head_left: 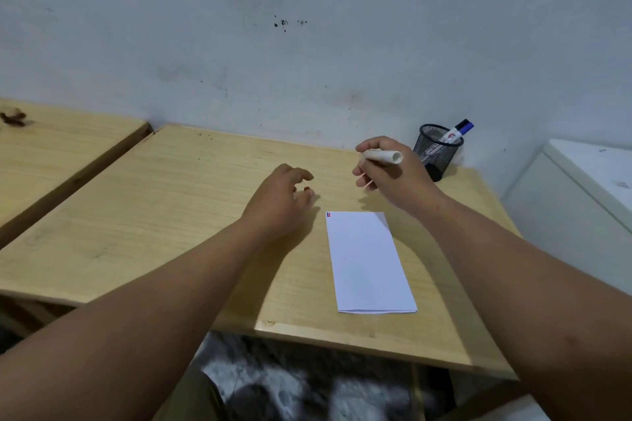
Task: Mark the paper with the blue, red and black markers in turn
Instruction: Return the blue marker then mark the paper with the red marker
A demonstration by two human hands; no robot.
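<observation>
There is one view only, from a wide-angle camera worn on the person's head, so no second view overlaps it. It looks forward and steeply down over the wooden tabletop (171, 215), close enough that both forearms rise from the lower corners and fill much of the lower frame. The tabletop's near edge crosses the lower frame, with floor below it. The upper half shows a bluish wall (307, 27). Straight edges bow toward the frame's borders.
</observation>
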